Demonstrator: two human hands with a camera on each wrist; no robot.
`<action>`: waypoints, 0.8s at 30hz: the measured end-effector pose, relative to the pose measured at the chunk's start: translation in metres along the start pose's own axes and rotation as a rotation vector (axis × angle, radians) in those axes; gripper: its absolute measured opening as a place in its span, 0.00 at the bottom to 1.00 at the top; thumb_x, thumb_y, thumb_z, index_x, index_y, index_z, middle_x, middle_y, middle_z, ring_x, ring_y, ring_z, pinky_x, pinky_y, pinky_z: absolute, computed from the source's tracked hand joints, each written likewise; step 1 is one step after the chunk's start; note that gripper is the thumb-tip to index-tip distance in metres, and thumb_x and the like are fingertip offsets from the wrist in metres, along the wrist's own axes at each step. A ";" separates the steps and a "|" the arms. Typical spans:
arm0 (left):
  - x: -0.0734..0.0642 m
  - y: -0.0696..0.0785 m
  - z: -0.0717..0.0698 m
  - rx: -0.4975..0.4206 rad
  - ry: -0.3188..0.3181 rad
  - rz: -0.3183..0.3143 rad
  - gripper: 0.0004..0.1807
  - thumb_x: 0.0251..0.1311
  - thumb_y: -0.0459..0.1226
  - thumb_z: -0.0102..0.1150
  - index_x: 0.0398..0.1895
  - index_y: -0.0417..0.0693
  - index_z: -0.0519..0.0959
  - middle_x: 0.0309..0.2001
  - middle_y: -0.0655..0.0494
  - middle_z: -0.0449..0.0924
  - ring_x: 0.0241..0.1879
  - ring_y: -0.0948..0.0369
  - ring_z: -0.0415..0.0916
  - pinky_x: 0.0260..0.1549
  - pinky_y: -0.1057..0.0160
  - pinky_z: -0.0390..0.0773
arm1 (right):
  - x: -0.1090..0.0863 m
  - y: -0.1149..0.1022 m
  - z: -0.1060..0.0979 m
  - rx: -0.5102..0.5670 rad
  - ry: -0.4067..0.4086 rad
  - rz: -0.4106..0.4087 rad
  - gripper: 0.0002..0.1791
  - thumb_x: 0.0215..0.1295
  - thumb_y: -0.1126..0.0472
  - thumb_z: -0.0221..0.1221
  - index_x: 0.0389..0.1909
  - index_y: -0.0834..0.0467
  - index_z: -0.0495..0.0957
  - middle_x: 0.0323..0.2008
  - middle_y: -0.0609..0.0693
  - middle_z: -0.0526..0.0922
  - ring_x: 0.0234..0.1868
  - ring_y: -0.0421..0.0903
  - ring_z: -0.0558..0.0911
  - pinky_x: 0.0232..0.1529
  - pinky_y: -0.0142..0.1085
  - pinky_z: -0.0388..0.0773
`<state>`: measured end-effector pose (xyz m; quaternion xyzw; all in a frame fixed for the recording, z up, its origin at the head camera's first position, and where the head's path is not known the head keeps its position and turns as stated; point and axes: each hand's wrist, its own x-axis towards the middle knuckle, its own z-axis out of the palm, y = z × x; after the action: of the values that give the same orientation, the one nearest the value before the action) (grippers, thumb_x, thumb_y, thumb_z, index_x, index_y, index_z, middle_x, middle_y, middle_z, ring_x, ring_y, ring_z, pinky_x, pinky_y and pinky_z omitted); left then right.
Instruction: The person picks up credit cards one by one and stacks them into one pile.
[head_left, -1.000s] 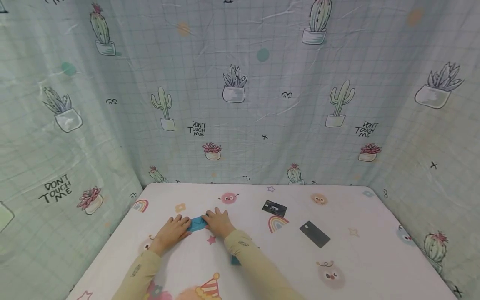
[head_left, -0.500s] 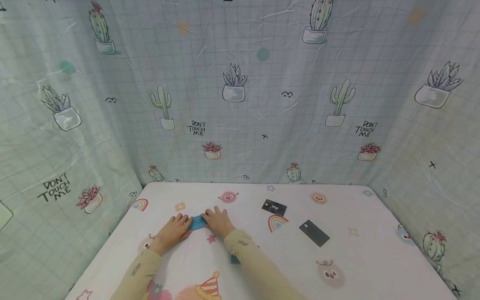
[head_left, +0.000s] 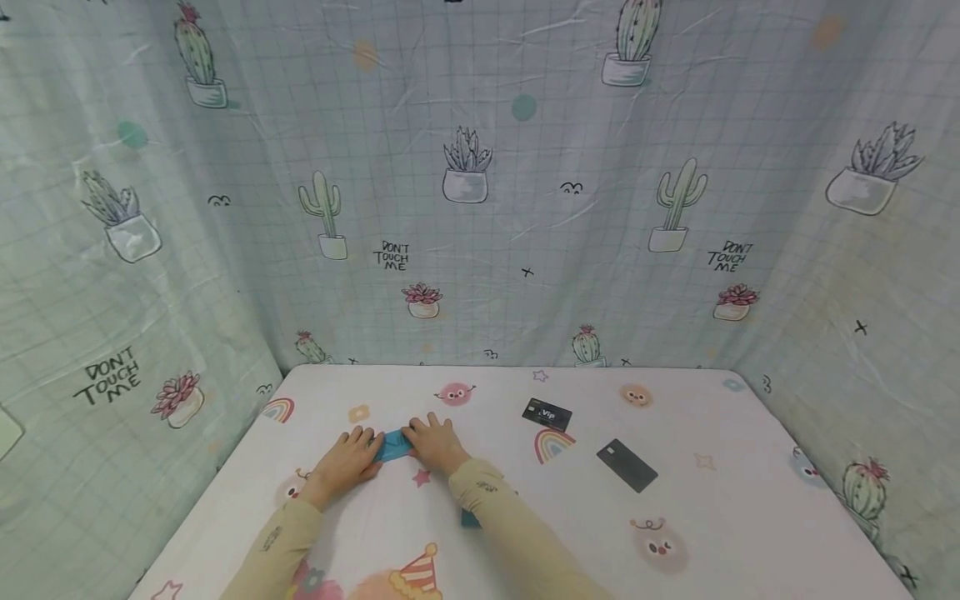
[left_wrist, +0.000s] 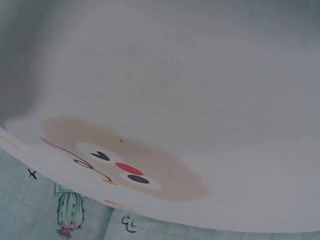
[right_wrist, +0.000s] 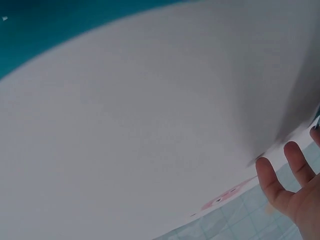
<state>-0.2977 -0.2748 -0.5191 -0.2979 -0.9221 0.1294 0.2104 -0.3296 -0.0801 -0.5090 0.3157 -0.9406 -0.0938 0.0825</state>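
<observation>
In the head view a blue card lies between the two hands, low over the left half of the table. My left hand grips its left end, and my right hand grips its right end. Fingers cover both ends, and the card's middle looks slightly bowed. A second, teal card is partly hidden under the right forearm. The right wrist view has several fingers at its lower right edge and a teal surface close to the camera. No hand appears in the left wrist view.
Toward the back right lies a black card marked "Vip". A dark grey card with a chip is to its right and nearer. The white printed table meets a cactus-patterned curtain at the back and sides.
The lettering on the blue card was readable a second ago; its face now looks bowed and the print is unclear. Both hands have stayed nearly in place.
</observation>
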 end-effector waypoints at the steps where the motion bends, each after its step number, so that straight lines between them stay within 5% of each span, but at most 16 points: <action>1: 0.000 0.000 0.001 -0.002 -0.002 -0.004 0.25 0.51 0.47 0.59 0.48 0.40 0.73 0.39 0.46 0.71 0.37 0.53 0.67 0.33 0.54 0.72 | 0.000 0.000 0.000 0.003 -0.001 0.000 0.24 0.63 0.43 0.45 0.60 0.41 0.61 0.56 0.39 0.66 0.53 0.42 0.67 0.47 0.41 0.72; 13: 0.001 0.000 0.000 -0.039 -0.030 -0.019 0.25 0.51 0.47 0.58 0.48 0.39 0.73 0.40 0.46 0.72 0.39 0.53 0.67 0.34 0.53 0.72 | 0.000 0.001 0.002 -0.010 0.004 -0.013 0.28 0.59 0.39 0.46 0.60 0.41 0.61 0.55 0.38 0.67 0.53 0.42 0.67 0.47 0.39 0.72; 24: 0.002 -0.002 0.003 0.002 0.006 0.003 0.26 0.50 0.48 0.59 0.48 0.40 0.74 0.40 0.47 0.72 0.38 0.53 0.68 0.32 0.54 0.72 | 0.003 0.002 0.000 -0.029 -0.018 -0.023 0.31 0.57 0.36 0.46 0.61 0.41 0.59 0.56 0.39 0.66 0.53 0.41 0.67 0.47 0.37 0.72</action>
<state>-0.3011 -0.2756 -0.5201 -0.2993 -0.9210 0.1295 0.2133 -0.3331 -0.0801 -0.5080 0.3246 -0.9361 -0.1114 0.0775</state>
